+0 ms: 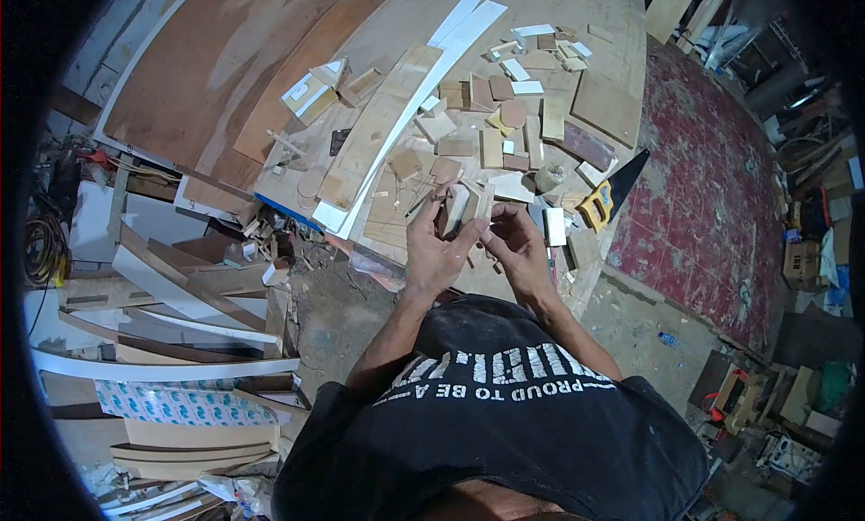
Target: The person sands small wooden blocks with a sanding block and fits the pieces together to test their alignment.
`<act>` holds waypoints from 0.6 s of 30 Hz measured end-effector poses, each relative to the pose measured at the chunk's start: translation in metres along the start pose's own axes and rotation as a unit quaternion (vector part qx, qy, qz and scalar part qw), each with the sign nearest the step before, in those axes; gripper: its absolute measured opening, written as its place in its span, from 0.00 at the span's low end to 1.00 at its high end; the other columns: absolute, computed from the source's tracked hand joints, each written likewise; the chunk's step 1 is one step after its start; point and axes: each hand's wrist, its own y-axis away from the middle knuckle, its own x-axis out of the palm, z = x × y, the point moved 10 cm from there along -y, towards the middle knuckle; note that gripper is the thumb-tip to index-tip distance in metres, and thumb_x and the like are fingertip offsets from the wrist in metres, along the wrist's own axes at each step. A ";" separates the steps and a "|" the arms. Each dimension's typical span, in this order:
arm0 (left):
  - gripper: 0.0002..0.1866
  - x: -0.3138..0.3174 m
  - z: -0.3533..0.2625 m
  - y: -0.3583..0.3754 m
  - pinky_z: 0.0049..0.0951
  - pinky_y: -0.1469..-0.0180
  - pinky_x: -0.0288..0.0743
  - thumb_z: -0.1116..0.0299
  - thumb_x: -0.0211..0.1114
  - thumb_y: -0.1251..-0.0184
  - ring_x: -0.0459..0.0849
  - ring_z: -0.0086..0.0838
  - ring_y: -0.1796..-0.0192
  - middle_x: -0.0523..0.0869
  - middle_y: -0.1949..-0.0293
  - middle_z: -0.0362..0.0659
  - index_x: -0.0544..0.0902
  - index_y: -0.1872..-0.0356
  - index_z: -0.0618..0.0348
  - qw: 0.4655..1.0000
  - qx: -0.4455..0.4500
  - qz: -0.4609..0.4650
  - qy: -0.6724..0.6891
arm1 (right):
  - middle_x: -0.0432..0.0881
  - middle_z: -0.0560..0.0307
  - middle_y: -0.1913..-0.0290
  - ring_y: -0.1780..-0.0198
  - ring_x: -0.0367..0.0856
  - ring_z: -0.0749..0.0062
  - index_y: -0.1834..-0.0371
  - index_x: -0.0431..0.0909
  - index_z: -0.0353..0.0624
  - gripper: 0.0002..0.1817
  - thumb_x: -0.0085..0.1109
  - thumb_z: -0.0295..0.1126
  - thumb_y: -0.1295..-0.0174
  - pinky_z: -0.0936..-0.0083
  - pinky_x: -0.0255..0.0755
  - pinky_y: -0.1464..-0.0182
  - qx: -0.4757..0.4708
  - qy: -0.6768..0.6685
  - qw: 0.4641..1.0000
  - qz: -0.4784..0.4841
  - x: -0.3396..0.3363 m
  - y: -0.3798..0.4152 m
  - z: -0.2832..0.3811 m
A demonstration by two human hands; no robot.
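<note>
In front of my chest, over the near edge of the wooden worktable (410, 79), both hands are closed around a small piece made of pale wooden blocks (476, 202). My left hand (436, 251) grips it from the left, fingers wrapped behind and thumb at the front. From the right, my right hand (515, 246) pinches its side, thumb and fingertips close together. The fingers cover part of the piece. Thin wooden sticks (387, 231) lie beside the left hand, and a white block (554, 225) is just right of the right hand.
Several wood offcuts (514, 115) are scattered across the table. A yellow-handled handsaw (605, 201) lies at the right edge. A long white strip (405, 115) runs across the left part, near a small wooden house-shaped model (311, 93). Curved boards (171, 368) are stacked at lower left.
</note>
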 end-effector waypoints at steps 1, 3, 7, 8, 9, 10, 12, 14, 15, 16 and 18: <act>0.28 0.001 0.001 0.001 0.27 0.48 0.79 0.74 0.70 0.38 0.82 0.26 0.50 0.82 0.49 0.49 0.69 0.38 0.68 1.000 -0.023 0.005 -0.003 | 0.76 0.63 0.63 0.64 0.73 0.83 0.47 0.69 0.39 0.17 0.63 0.25 0.36 0.85 0.69 0.65 -0.003 -0.007 1.000 -0.002 -0.001 -0.001 -0.002; 0.28 0.002 0.006 0.003 0.26 0.49 0.79 0.74 0.70 0.37 0.83 0.25 0.50 0.82 0.51 0.49 0.69 0.38 0.68 0.999 -0.046 0.009 -0.005 | 0.76 0.62 0.62 0.64 0.73 0.83 0.47 0.68 0.39 0.17 0.63 0.25 0.36 0.85 0.69 0.65 -0.006 -0.015 1.000 -0.004 0.001 -0.001 -0.001; 0.26 0.004 0.000 0.006 0.25 0.51 0.78 0.74 0.69 0.37 0.83 0.24 0.54 0.82 0.53 0.47 0.70 0.40 0.69 1.000 -0.008 0.014 -0.022 | 0.76 0.58 0.57 0.62 0.74 0.80 0.39 0.66 0.39 0.22 0.60 0.26 0.34 0.84 0.69 0.65 -0.022 -0.039 0.999 -0.009 0.005 0.001 0.014; 0.27 0.006 -0.001 0.007 0.25 0.50 0.77 0.75 0.70 0.38 0.83 0.26 0.55 0.81 0.50 0.47 0.69 0.39 0.70 1.000 -0.007 0.016 -0.022 | 0.76 0.58 0.56 0.61 0.74 0.79 0.36 0.65 0.39 0.23 0.58 0.27 0.32 0.83 0.69 0.64 -0.020 -0.065 0.998 0.005 0.007 0.001 0.015; 0.27 0.005 0.000 0.007 0.25 0.50 0.77 0.75 0.70 0.38 0.83 0.26 0.55 0.81 0.50 0.47 0.69 0.39 0.70 1.000 -0.007 0.017 -0.021 | 0.76 0.58 0.56 0.61 0.74 0.79 0.36 0.65 0.39 0.23 0.58 0.27 0.32 0.83 0.69 0.64 -0.020 -0.064 0.998 0.003 0.005 0.002 0.014; 0.28 0.007 0.005 0.008 0.24 0.53 0.78 0.74 0.69 0.37 0.83 0.25 0.56 0.80 0.50 0.47 0.68 0.38 0.70 0.998 -0.021 0.041 -0.036 | 0.76 0.58 0.56 0.61 0.74 0.79 0.33 0.63 0.39 0.24 0.56 0.30 0.31 0.82 0.70 0.63 -0.003 -0.097 0.995 0.028 0.007 0.004 0.011; 0.29 0.014 0.010 0.011 0.23 0.56 0.78 0.74 0.69 0.37 0.82 0.24 0.57 0.80 0.49 0.47 0.67 0.37 0.70 0.996 -0.037 0.068 -0.049 | 0.76 0.58 0.55 0.61 0.74 0.78 0.31 0.61 0.39 0.25 0.54 0.33 0.29 0.80 0.70 0.62 0.013 -0.129 0.990 0.049 0.007 0.007 0.006; 0.29 0.022 0.005 0.013 0.22 0.59 0.78 0.71 0.68 0.34 0.81 0.23 0.55 0.79 0.48 0.47 0.67 0.36 0.69 0.995 -0.033 0.090 0.004 | 0.75 0.59 0.56 0.61 0.73 0.78 0.30 0.60 0.39 0.26 0.51 0.37 0.27 0.79 0.70 0.60 -0.014 -0.100 0.993 0.066 0.008 0.008 0.009; 0.29 0.026 0.002 0.013 0.22 0.59 0.78 0.71 0.68 0.34 0.81 0.23 0.55 0.79 0.48 0.47 0.67 0.36 0.69 0.995 -0.033 0.091 0.005 | 0.75 0.60 0.56 0.62 0.73 0.78 0.30 0.59 0.39 0.28 0.53 0.39 0.27 0.79 0.70 0.61 -0.021 -0.092 0.993 0.067 0.008 0.007 0.010; 0.27 0.027 -0.002 0.013 0.20 0.62 0.76 0.67 0.66 0.31 0.80 0.21 0.59 0.80 0.51 0.45 0.68 0.36 0.66 0.996 -0.034 0.076 0.017 | 0.75 0.60 0.56 0.62 0.73 0.78 0.30 0.59 0.39 0.28 0.53 0.39 0.27 0.79 0.70 0.61 -0.022 -0.092 0.993 0.067 0.007 0.007 0.010; 0.25 0.027 -0.008 0.012 0.19 0.64 0.74 0.63 0.63 0.29 0.79 0.19 0.63 0.81 0.54 0.42 0.70 0.36 0.64 0.997 -0.035 0.060 0.029 | 0.75 0.59 0.56 0.62 0.73 0.79 0.31 0.60 0.38 0.27 0.54 0.39 0.28 0.79 0.69 0.62 -0.090 -0.140 0.981 0.102 0.012 0.010 0.025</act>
